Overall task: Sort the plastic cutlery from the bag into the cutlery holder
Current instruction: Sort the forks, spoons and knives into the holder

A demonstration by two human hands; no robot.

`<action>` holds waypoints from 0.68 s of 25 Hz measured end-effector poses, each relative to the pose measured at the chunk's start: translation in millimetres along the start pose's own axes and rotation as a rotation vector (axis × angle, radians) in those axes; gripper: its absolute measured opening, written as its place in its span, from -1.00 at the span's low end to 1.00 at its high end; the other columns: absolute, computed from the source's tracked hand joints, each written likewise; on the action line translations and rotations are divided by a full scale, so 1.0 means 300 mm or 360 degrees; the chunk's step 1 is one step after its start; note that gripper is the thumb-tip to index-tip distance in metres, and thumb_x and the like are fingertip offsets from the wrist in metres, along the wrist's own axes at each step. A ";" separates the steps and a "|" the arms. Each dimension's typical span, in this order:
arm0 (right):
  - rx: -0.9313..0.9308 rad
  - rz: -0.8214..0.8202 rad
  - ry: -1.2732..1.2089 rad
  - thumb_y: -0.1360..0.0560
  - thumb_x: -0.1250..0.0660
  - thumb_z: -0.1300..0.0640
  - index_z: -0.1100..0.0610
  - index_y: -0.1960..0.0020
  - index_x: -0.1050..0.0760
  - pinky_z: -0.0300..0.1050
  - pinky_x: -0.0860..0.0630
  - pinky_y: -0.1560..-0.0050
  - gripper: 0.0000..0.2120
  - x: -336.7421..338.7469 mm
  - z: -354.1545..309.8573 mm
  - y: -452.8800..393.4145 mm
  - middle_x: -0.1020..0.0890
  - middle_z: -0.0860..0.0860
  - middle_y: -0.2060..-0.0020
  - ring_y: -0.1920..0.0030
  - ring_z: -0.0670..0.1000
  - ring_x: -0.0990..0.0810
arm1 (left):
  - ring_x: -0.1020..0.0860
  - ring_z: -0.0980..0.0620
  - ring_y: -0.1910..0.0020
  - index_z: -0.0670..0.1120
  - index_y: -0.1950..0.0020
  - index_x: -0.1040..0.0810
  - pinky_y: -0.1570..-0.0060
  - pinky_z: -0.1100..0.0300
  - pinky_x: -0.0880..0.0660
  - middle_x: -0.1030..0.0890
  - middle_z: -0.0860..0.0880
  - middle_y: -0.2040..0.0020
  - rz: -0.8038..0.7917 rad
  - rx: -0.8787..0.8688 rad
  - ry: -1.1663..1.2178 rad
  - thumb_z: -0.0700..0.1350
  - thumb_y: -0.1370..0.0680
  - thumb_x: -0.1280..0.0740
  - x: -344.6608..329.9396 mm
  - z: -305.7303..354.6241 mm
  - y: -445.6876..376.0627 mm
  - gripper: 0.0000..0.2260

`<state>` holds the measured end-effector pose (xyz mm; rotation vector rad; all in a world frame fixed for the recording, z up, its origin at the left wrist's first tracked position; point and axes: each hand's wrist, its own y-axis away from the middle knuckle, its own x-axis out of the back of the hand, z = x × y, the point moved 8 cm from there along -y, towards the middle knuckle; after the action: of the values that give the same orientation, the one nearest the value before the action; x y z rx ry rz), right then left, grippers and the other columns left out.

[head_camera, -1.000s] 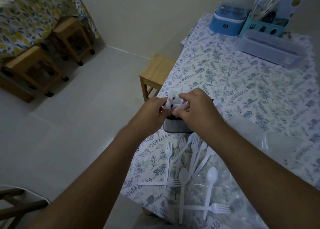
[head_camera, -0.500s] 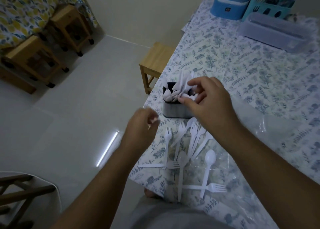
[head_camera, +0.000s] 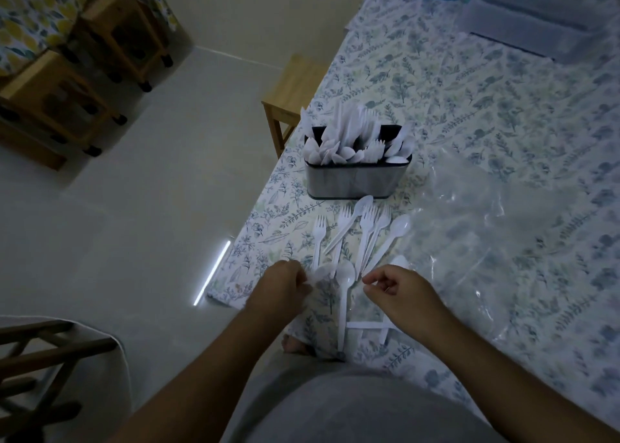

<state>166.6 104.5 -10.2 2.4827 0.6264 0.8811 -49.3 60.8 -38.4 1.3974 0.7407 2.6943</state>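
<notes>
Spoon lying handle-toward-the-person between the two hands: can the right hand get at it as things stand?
Probably yes. The right hand hovers just beside the spoon, which lies flat and uncovered on the table; nothing sits between them.

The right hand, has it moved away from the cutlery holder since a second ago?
Yes. The right hand has pulled back from the cutlery holder toward the person, now over the loose cutlery.

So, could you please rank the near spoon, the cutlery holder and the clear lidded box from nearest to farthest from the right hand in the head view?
From the right hand:
1. Near spoon, just to its left on the table.
2. Cutlery holder, farther up the table, slightly left.
3. Clear lidded box, at the far right end.
</notes>
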 end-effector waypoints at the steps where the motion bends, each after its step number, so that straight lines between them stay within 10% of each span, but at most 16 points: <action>1: -0.0045 -0.0019 -0.0084 -0.55 -0.42 0.12 -0.02 0.02 -0.65 -0.31 -0.50 0.20 -0.94 -0.001 0.008 0.003 -0.64 -0.01 0.19 0.21 -0.05 -0.59 | -0.53 0.08 0.21 -0.07 0.07 -0.59 0.29 0.33 -0.36 -0.56 0.06 0.18 0.0058 0.0025 0.0136 -0.06 -0.53 -0.46 0.016 0.013 0.010 -0.89; 6: -0.0210 -0.0120 -0.0784 -0.59 -0.39 0.10 0.00 -0.18 -0.64 -0.03 -0.68 -0.05 -0.82 -0.044 0.005 0.022 -0.73 -0.01 0.01 -0.02 0.00 -0.72 | -0.61 0.12 0.33 -0.10 0.17 -0.66 0.31 0.29 -0.47 -0.64 0.03 0.32 0.0005 -0.0172 0.0489 -0.09 -0.60 -0.38 -0.014 0.217 0.041 -0.82; 11: -0.0262 0.0083 -0.0898 -0.59 -0.39 0.18 0.02 -0.15 -0.60 -0.14 -0.65 0.18 -0.84 -0.005 0.059 0.024 -0.75 -0.01 0.09 0.14 -0.03 -0.74 | -0.58 0.00 0.33 -0.14 0.15 -0.65 0.29 0.15 -0.51 -0.66 -0.05 0.27 -0.0054 -0.0533 0.0110 -0.17 -0.61 -0.27 -0.043 0.334 0.005 -0.79; 17: -0.0473 0.0153 -0.1039 -0.63 -0.28 0.17 0.10 -0.02 -0.68 -0.14 -0.42 0.29 -0.81 0.010 0.126 0.016 -0.67 0.04 0.19 0.28 -0.01 -0.49 | -0.53 0.04 0.10 -0.17 -0.13 -0.51 0.30 0.31 -0.41 -0.56 -0.04 -0.01 0.0443 0.0278 0.0387 -0.08 -0.62 -0.34 0.097 0.124 -0.196 -0.81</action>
<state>195.3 93.1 -32.8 2.3355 0.1381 0.1378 -49.5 134.4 -22.5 1.3065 0.8756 3.1266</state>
